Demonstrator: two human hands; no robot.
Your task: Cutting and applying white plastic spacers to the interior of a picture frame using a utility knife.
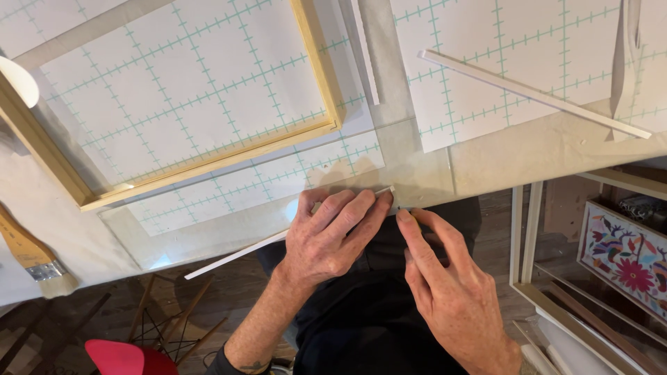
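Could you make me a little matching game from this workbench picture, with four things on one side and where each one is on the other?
Things:
1. paintbrush
2. wooden frame
3. thin white strip
4. embroidered floral panel

Places:
A. under the left hand, along the table edge
B. far left edge of the table
C. lower right, below table level
D. lying on gridded paper, upper left

Pairs: 1-B, 2-D, 3-A, 4-C

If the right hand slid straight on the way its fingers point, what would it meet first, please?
The right hand points up-left toward the end of the thin white strip under the left hand; it would likely meet that strip end first, almost at once.
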